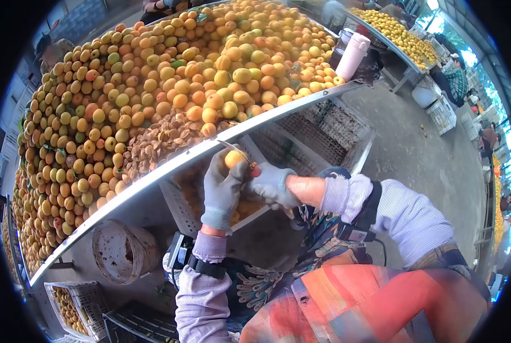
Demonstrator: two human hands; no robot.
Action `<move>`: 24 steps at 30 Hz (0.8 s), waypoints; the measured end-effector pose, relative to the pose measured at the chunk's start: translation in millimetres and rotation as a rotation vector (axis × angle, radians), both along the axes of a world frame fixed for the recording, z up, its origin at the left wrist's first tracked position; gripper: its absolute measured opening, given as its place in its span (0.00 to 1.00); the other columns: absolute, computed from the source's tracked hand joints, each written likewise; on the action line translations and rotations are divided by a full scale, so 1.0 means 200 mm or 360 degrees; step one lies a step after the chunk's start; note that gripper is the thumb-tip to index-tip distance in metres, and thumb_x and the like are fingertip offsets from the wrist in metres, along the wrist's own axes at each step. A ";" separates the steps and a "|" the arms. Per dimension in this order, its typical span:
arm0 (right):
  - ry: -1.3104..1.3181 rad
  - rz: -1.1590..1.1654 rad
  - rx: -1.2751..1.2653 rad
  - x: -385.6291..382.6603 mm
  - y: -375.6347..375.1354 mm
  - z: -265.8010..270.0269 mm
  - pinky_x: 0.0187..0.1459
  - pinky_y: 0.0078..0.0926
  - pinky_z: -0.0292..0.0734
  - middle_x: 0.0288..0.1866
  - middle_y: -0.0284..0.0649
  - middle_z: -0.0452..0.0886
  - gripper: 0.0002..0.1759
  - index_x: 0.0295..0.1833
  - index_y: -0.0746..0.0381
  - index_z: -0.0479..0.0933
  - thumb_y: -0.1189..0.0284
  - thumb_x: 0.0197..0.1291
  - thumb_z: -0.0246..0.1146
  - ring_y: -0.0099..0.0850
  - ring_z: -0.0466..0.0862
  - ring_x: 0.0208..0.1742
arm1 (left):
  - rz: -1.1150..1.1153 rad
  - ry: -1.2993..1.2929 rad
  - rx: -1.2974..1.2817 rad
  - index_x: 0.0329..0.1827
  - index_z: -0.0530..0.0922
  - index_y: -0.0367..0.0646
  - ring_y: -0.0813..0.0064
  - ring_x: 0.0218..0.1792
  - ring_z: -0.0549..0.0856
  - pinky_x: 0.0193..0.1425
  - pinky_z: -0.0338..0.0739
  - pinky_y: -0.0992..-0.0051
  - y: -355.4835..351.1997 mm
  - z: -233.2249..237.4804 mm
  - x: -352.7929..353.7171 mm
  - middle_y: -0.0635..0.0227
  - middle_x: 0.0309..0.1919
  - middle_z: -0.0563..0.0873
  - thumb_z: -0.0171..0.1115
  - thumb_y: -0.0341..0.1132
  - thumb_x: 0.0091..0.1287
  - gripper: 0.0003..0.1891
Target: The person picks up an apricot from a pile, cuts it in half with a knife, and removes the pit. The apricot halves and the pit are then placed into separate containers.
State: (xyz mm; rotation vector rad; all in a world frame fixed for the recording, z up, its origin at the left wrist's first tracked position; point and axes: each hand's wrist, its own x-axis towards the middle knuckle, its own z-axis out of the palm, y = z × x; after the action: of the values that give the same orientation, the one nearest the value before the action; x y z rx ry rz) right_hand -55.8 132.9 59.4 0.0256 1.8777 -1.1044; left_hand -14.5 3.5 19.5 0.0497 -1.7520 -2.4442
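Observation:
My left hand, in a grey glove, is closed around a yellow-orange apricot just past the table's near edge. In my right hand, also gloved in grey, is a small knife with a red handle; its blade lies against the apricot. Both hands are close together over a crate partly filled with orange fruit, which they partly hide. Beyond them, a heap of apricots covers the table, and brown pits are piled near its metal rim.
An empty-looking white crate stands right of my hands. Below the table edge are a stained bucket and a crate of fruit. A pink bottle sits at the table's right corner. Other people and another fruit table are farther off.

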 end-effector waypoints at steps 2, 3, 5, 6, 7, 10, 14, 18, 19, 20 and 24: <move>0.0166 -0.0531 -0.0350 0.05 -0.06 -0.19 0.28 0.27 0.72 0.32 0.39 0.79 0.14 0.43 0.66 0.77 0.66 0.59 0.61 0.26 0.77 0.29 | 0.0054 -0.0115 0.0084 0.57 0.73 0.36 0.80 0.39 0.82 0.47 0.78 0.80 0.04 -0.01 0.00 0.66 0.41 0.83 0.59 0.39 0.72 0.17; 0.0278 -0.0611 -0.0604 0.04 -0.08 -0.49 0.35 0.30 0.74 0.35 0.41 0.80 0.16 0.45 0.68 0.77 0.66 0.59 0.60 0.29 0.79 0.35 | 0.0113 -0.0227 0.0171 0.55 0.74 0.36 0.81 0.37 0.82 0.46 0.77 0.81 0.05 -0.01 0.00 0.67 0.39 0.84 0.59 0.40 0.72 0.17; 0.0318 -0.0367 -0.0672 0.06 -0.10 -0.52 0.34 0.31 0.75 0.36 0.42 0.81 0.17 0.46 0.68 0.76 0.65 0.61 0.59 0.30 0.79 0.34 | 0.0140 -0.0277 0.0161 0.54 0.75 0.37 0.82 0.36 0.81 0.43 0.77 0.82 0.03 -0.01 0.00 0.68 0.37 0.84 0.60 0.40 0.72 0.17; 0.0249 -0.0293 -0.0708 0.06 -0.10 -0.54 0.34 0.32 0.76 0.37 0.42 0.81 0.16 0.46 0.67 0.77 0.65 0.61 0.58 0.32 0.80 0.33 | 0.0166 -0.0327 0.0149 0.54 0.76 0.37 0.83 0.34 0.81 0.41 0.76 0.83 0.01 -0.01 0.01 0.68 0.35 0.84 0.60 0.41 0.71 0.17; 0.0241 -0.0301 -0.0716 0.08 -0.11 -0.51 0.34 0.32 0.76 0.37 0.42 0.81 0.16 0.46 0.67 0.77 0.65 0.61 0.58 0.32 0.80 0.33 | 0.0193 -0.0293 0.0102 0.53 0.76 0.37 0.84 0.32 0.80 0.37 0.76 0.83 0.01 0.01 0.01 0.68 0.34 0.83 0.60 0.42 0.71 0.17; 0.0034 -0.0273 -0.0604 0.08 -0.08 -0.36 0.26 0.29 0.70 0.28 0.36 0.76 0.11 0.39 0.63 0.76 0.65 0.62 0.58 0.28 0.75 0.25 | 0.0211 -0.0347 -0.0035 0.50 0.77 0.37 0.85 0.31 0.79 0.35 0.75 0.83 0.01 0.04 0.00 0.70 0.32 0.83 0.61 0.43 0.71 0.16; -0.0270 -0.0025 -0.0638 0.04 -0.01 -0.22 0.19 0.23 0.61 0.20 0.30 0.67 0.09 0.31 0.58 0.72 0.66 0.62 0.58 0.23 0.67 0.17 | 0.0213 -0.0461 -0.0213 0.47 0.79 0.37 0.86 0.30 0.79 0.36 0.75 0.82 -0.03 0.03 -0.01 0.71 0.33 0.82 0.61 0.43 0.71 0.16; -0.0780 -0.0023 -0.0776 0.06 0.00 0.00 0.16 0.16 0.51 0.17 0.24 0.60 0.11 0.27 0.52 0.67 0.68 0.63 0.58 0.15 0.57 0.13 | 0.0089 -0.0312 -0.0190 0.47 0.79 0.36 0.84 0.33 0.80 0.38 0.76 0.81 -0.07 0.05 0.01 0.70 0.35 0.82 0.60 0.43 0.71 0.16; -0.0772 -0.0018 -0.0783 0.06 0.01 0.01 0.15 0.16 0.51 0.17 0.23 0.60 0.10 0.29 0.53 0.68 0.67 0.63 0.58 0.16 0.57 0.13 | 0.0011 -0.0245 -0.0094 0.48 0.78 0.35 0.83 0.34 0.81 0.39 0.77 0.81 -0.08 0.06 0.01 0.69 0.36 0.82 0.59 0.43 0.72 0.17; -0.0770 -0.0017 -0.0787 0.07 0.00 0.01 0.15 0.16 0.51 0.17 0.23 0.60 0.10 0.29 0.53 0.68 0.67 0.63 0.58 0.16 0.57 0.13 | 0.0011 -0.0243 -0.0098 0.48 0.78 0.35 0.83 0.34 0.81 0.39 0.77 0.81 -0.08 0.07 0.01 0.69 0.36 0.82 0.59 0.43 0.72 0.17; -0.0377 -0.0160 -0.0634 0.11 -0.04 0.01 0.14 0.17 0.53 0.18 0.25 0.63 0.06 0.35 0.54 0.71 0.65 0.64 0.58 0.16 0.58 0.12 | 0.0036 -0.0142 -0.0038 0.55 0.74 0.37 0.80 0.36 0.81 0.43 0.78 0.80 -0.07 0.05 0.01 0.68 0.37 0.82 0.57 0.43 0.73 0.18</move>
State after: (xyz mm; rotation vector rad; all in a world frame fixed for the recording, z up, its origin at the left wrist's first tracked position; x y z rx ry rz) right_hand -34.4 125.6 62.4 0.0226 1.4363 -1.4611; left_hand -11.7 -9.7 29.7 0.1779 -1.8058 -2.4403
